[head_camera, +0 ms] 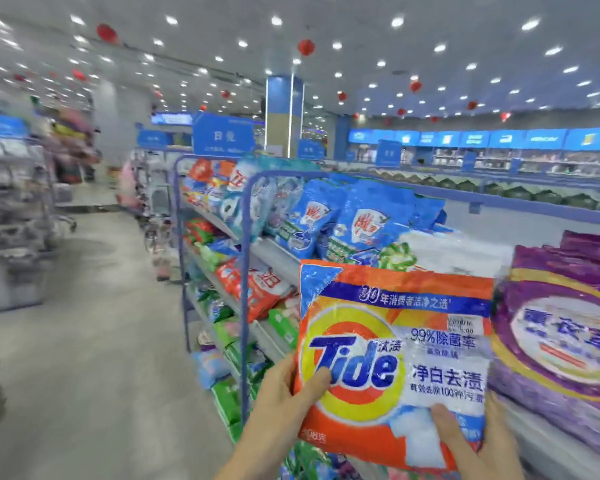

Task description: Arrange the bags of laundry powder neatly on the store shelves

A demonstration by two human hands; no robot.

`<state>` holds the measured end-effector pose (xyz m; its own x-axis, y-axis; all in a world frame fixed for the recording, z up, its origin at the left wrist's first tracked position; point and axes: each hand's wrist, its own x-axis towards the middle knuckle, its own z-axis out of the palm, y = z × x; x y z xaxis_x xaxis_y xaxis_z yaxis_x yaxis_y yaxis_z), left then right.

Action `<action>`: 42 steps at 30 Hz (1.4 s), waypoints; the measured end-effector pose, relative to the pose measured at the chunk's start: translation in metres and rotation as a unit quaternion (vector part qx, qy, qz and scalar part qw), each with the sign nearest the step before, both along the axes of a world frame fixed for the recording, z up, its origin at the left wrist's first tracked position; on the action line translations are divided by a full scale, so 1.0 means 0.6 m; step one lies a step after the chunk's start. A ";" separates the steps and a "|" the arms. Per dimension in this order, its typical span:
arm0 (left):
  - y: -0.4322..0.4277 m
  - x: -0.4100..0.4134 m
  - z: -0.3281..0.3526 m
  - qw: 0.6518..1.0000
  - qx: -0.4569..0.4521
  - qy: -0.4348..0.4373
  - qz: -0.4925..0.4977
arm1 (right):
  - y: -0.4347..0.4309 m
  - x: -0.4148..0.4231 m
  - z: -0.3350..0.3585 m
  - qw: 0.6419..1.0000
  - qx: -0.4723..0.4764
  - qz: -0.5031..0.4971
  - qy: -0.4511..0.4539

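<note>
My left hand and right hand grip the orange Tide bag by its bottom corners. I think it is soft, floppy and slippery.

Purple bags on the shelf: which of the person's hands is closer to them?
Right. The right hand grips the lower right corner of the Tide bag, next to the purple bags; the left hand holds its left edge, farther away.

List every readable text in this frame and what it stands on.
"Tide": orange bag
"30年消费者洁净之选": same bag
"99%除菌率": same bag
"净白去渍": same bag
Purple bags, blue bags, aisle sign, price sticker: too blurred to read.
</note>
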<state>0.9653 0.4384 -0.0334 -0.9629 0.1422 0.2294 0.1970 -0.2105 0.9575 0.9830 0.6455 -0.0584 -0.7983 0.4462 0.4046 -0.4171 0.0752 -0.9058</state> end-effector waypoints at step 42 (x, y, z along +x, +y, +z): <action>-1.079 -1.092 -0.065 0.959 0.004 -0.134 0.251 | -1.079 -1.244 -0.065 0.928 0.068 0.337 -0.142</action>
<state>0.3100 -0.2089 -0.0725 -0.9342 -0.3547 -0.0370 0.0220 -0.1608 0.9867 0.2369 -0.0016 -0.0973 -0.9607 -0.2326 0.1516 -0.1573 0.0061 -0.9875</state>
